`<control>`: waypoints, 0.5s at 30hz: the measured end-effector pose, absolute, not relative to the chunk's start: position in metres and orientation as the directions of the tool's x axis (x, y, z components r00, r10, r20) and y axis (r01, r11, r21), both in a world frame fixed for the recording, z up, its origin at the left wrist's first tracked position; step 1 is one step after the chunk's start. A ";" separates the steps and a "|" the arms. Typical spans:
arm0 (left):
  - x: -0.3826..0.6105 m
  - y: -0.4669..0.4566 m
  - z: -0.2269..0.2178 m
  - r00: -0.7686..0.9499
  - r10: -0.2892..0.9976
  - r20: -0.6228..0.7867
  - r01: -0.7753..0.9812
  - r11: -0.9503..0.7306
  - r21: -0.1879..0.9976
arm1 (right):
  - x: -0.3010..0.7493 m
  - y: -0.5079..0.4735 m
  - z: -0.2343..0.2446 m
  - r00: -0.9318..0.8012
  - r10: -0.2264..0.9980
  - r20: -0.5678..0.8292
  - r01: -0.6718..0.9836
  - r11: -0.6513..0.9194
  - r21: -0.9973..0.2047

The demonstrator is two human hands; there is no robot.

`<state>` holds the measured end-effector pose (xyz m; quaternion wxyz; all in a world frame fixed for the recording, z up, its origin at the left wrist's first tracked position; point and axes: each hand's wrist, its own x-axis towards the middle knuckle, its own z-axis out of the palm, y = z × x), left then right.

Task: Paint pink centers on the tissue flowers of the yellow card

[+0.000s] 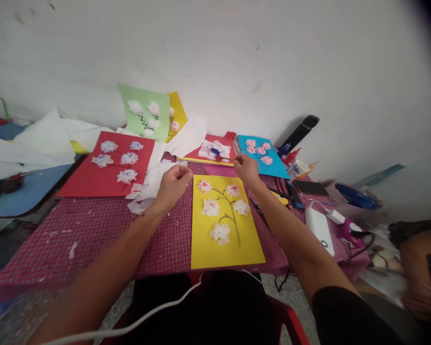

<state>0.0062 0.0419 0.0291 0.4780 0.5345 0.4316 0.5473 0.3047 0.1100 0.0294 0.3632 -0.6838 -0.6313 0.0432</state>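
Observation:
A yellow sheet (204, 249) lies before me, with a drawn stem and several crumpled white tissue flowers, some dabbed red. My left hand (175, 184) is closed, fingertips pinched together beside the sheet's upper left corner; whether anything is between them I cannot tell. Beyond the sheet, my right hand (247, 168) grips a thin paintbrush (227, 158). The brush points left, its tip over a white tissue piece (204, 148) on red paper. A dark blue patch (214, 151) shows at the tip, either paint or bristles.
Finished-looking flower sheets stand around: red (143, 167), green (161, 103) and blue (278, 165). White tissue (154, 179) is heaped left. At right are a phone (311, 188), a paper cup (299, 167) and a white power bank (319, 230). Another person's arm (416, 254) shows far right.

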 end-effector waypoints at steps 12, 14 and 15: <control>0.006 0.042 0.027 0.034 0.986 0.161 -0.048 -0.159 0.986 | 0.301 0.121 0.020 0.362 0.889 0.282 0.578 0.023 -0.815; 0.006 0.042 0.027 0.033 0.986 0.166 -0.050 -0.165 0.985 | 0.299 0.121 0.022 0.462 0.879 0.116 0.303 -0.034 -0.952; 0.006 0.042 0.027 0.032 0.985 0.170 -0.051 -0.168 0.984 | 0.298 0.121 0.022 0.486 0.873 0.039 0.175 -0.053 -0.983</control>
